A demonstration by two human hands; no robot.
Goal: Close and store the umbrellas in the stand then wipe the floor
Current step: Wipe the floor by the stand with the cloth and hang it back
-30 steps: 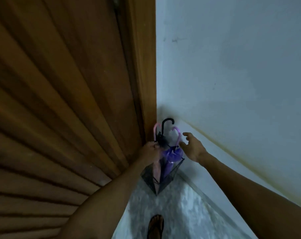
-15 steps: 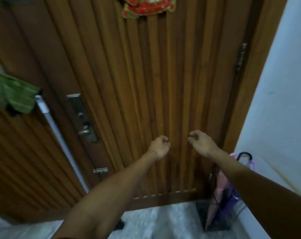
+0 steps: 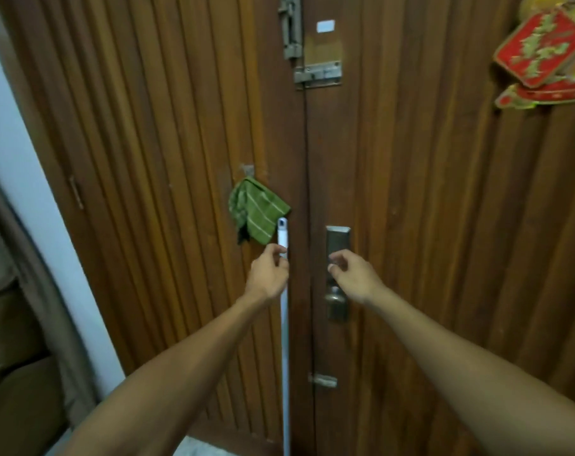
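Left hand on the white pole at the wooden door; right hand free beside it.

The left hand [image 3: 269, 274] is seen at the upper part of a long white mop-like pole [image 3: 284, 340], which is leaned upright against the ribbed brown wooden double door [image 3: 147, 126]; the grip is partly closed, fingers and thumb curled about the pole just below its top end. The right hand [image 3: 353, 274] is held in front of the silver metal lock plate [image 3: 337, 238], fingers loosely curled, nothing held. A green striped cloth [image 3: 258, 217] is hung on the door just above and left of the pole's top. A red and gold ornament [image 3: 539, 47] is fixed at upper right. A strip of pale floor [image 3: 194, 447] is visible at the bottom edge.
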